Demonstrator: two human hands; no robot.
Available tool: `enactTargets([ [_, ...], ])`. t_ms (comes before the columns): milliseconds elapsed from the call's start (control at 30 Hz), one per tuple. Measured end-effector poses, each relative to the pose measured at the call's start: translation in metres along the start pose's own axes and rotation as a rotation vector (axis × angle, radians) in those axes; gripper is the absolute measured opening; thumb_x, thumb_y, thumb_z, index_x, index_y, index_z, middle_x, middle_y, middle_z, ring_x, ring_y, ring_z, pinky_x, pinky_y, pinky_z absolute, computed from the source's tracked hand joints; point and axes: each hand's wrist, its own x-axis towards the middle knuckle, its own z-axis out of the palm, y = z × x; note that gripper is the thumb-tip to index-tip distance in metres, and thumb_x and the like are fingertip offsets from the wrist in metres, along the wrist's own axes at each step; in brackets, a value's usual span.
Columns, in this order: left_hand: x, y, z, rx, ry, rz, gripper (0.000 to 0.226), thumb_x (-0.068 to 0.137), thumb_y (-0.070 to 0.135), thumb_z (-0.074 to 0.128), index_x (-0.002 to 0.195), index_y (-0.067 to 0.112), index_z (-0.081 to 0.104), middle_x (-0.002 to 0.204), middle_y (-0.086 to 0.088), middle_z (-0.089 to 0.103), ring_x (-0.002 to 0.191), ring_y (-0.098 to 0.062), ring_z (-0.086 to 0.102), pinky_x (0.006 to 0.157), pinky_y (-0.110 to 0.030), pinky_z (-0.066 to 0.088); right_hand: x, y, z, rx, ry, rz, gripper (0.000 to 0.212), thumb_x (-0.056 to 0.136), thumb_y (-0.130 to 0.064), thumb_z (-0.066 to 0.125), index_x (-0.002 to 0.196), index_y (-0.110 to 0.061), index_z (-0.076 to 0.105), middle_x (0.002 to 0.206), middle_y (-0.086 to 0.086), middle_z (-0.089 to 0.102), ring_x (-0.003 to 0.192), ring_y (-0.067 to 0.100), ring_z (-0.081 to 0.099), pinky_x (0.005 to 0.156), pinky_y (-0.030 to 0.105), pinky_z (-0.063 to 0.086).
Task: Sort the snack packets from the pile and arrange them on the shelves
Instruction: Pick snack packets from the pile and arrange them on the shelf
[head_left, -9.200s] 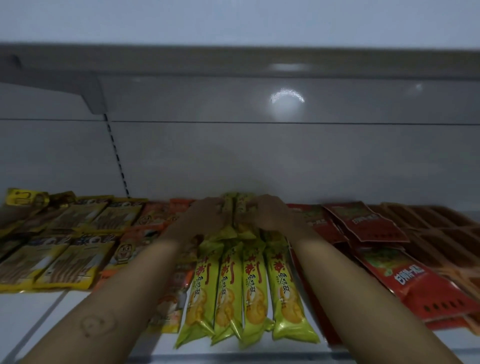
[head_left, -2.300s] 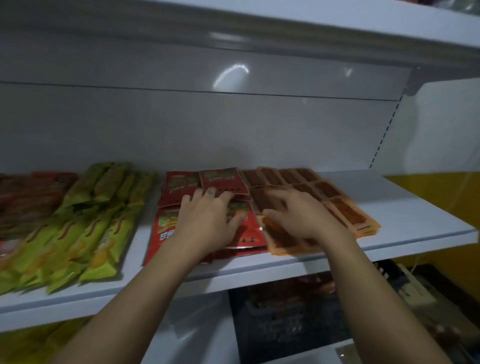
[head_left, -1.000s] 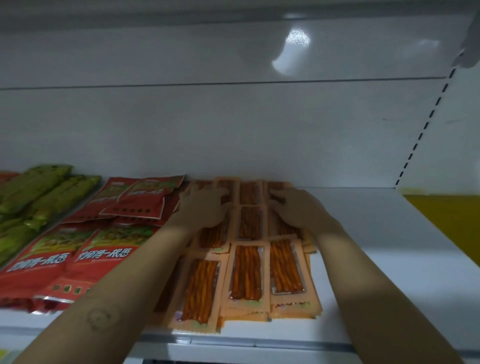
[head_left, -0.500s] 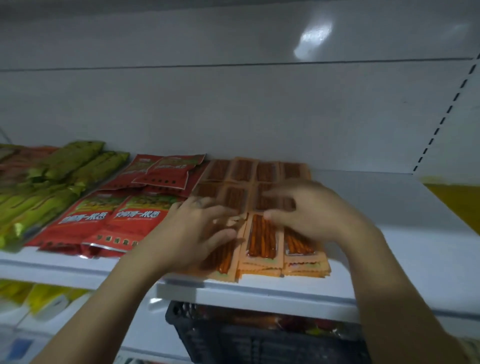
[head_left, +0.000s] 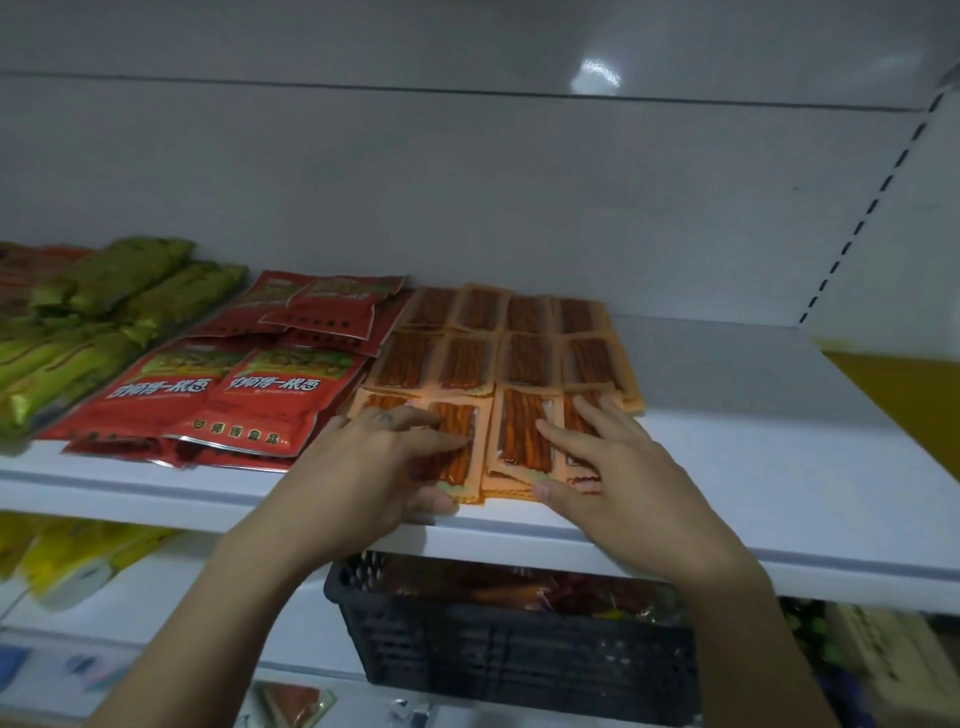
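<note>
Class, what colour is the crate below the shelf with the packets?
The crate is black, with slotted walls. The head view, the only one, shows it.

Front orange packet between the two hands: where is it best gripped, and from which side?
Probably pinch the orange packet by its near sealed edge, coming from the shelf front: it lies flat, with neighbours tight on both sides and behind.
</note>
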Motion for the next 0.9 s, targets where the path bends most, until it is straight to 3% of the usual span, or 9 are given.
enactTargets([
  [267, 0.002, 0.001, 0.010, 0.047, 0.068, -0.019, 0.060, 0.094, 0.056, 0.049, 0.149, 0.051, 0.023, 0.160, 0.017, 0.021, 0.144, -0.012, 0.021, 0.110, -0.037, 0.022, -0.001, -0.001, 0.000, 0.021, 0.006, 0.004, 0.065, 0.090, -0.064, 0.050, 0.148, -0.050, 0.025, 0.163, -0.013, 0.004, 0.150, 0.007, -0.008, 0.122, 0.035, 0.007],
  [467, 0.002, 0.011, 0.001, 0.000, 0.119, 0.067, 0.069, 0.089, 0.067, 0.041, 0.151, 0.047, 0.017, 0.161, 0.014, 0.016, 0.148, -0.013, 0.011, 0.118, -0.039, 0.012, -0.008, 0.009, -0.018, 0.000, 0.090, -0.002, 0.073, 0.085, -0.063, 0.058, 0.146, -0.055, 0.017, 0.162, -0.013, 0.009, 0.150, 0.009, 0.007, 0.123, 0.041, 0.011],
  [533, 0.007, 0.022, 0.000, 0.032, 0.124, 0.122, 0.069, 0.090, 0.067, 0.040, 0.152, 0.047, 0.016, 0.162, 0.014, 0.015, 0.148, -0.014, 0.010, 0.118, -0.038, 0.011, -0.010, 0.014, -0.017, -0.032, 0.060, 0.027, 0.068, 0.089, -0.058, 0.057, 0.147, -0.050, 0.024, 0.161, -0.015, 0.012, 0.148, 0.007, 0.014, 0.122, 0.040, 0.014],
  [700, 0.026, 0.045, 0.010, 0.102, 0.145, 0.212, 0.064, 0.095, 0.061, 0.043, 0.151, 0.044, 0.019, 0.159, 0.011, 0.023, 0.145, -0.014, 0.019, 0.117, -0.039, 0.016, -0.017, 0.017, -0.004, 0.057, 0.093, 0.095, 0.062, 0.091, -0.052, 0.059, 0.147, -0.045, 0.034, 0.159, -0.024, 0.012, 0.143, 0.003, 0.027, 0.116, 0.030, 0.030],
  [900, 0.025, 0.049, 0.017, 0.132, 0.194, 0.196, 0.057, 0.097, 0.058, 0.041, 0.150, 0.044, 0.024, 0.155, 0.010, 0.031, 0.142, -0.015, 0.026, 0.113, -0.039, 0.021, -0.024, 0.018, 0.001, 0.120, 0.148, 0.108, 0.056, 0.093, -0.046, 0.060, 0.145, -0.042, 0.040, 0.158, -0.022, 0.021, 0.140, 0.002, 0.032, 0.116, 0.030, 0.032],
])
